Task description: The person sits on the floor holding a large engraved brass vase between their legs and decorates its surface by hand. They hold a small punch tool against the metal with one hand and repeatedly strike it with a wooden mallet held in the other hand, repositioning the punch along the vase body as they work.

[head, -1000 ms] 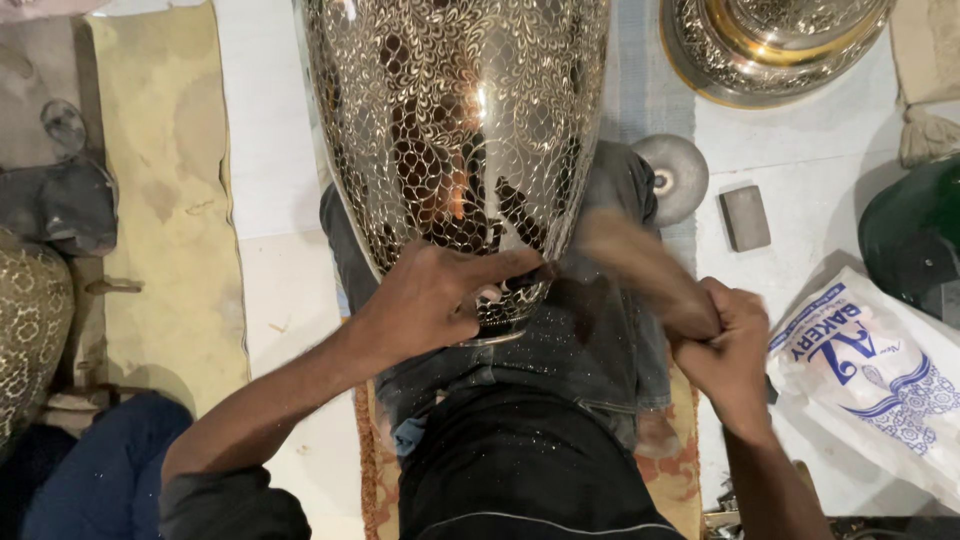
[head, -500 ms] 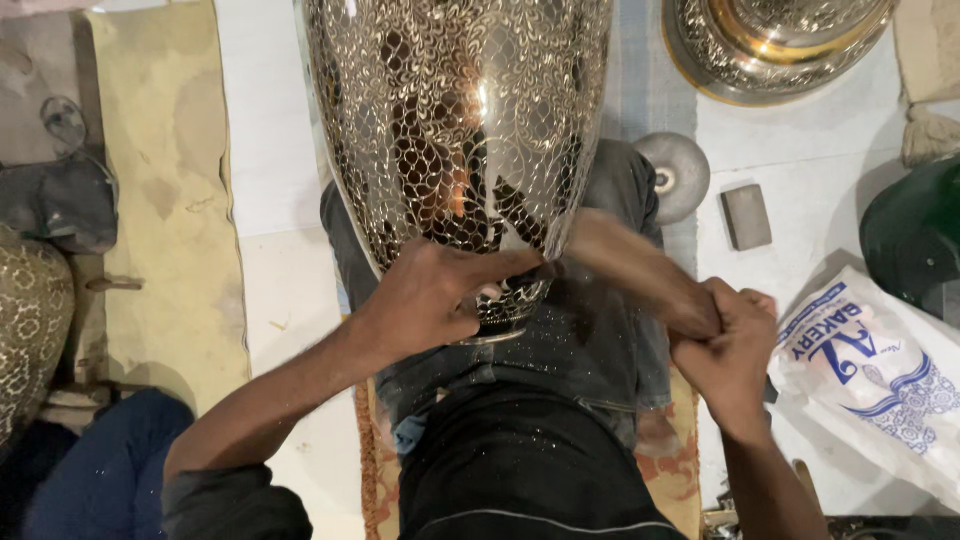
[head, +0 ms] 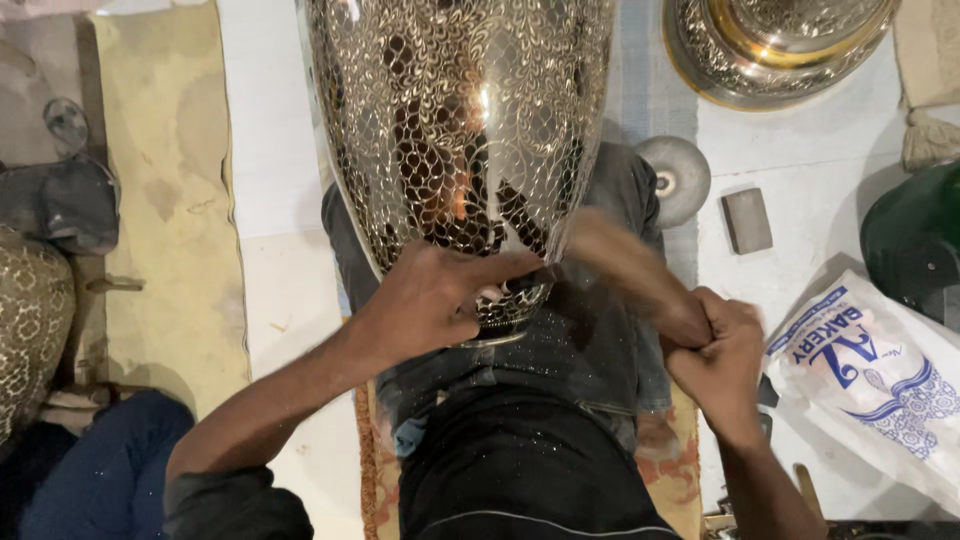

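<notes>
The big engraved metal vase point(head: 460, 130) lies across my lap, its narrow foot toward my belly and its wide body running away from me to the top of the view. My left hand point(head: 430, 300) is clamped over the foot end of the vase, fingers curled around the rim there, thumb stretched across toward the right. My right hand point(head: 715, 350) sits just right of the vase's foot, closed in a fist around a wooden stick point(head: 625, 270) — the stick is blurred, its far end touching the vase low on its right flank. Right of the vase, well apart on the white floor, lie a round grey disc point(head: 672, 178) and a small grey block point(head: 747, 220); further right is a printed white bag point(head: 870, 380), and above that a dark green object point(head: 915, 240). Up past the vase's right shoulder stands another brass vessel point(head: 780, 45). Left of the vase is a yellowish mat point(head: 165, 190). My worry is the hold: the vase is smooth, curved and only braced by one hand and my thighs, so a hard push from the stick could roll it off to the left — or the stick could skid on the polished surface and mar the fine pattern, or jab my left thumb, which lies close to where it meets the metal.
</notes>
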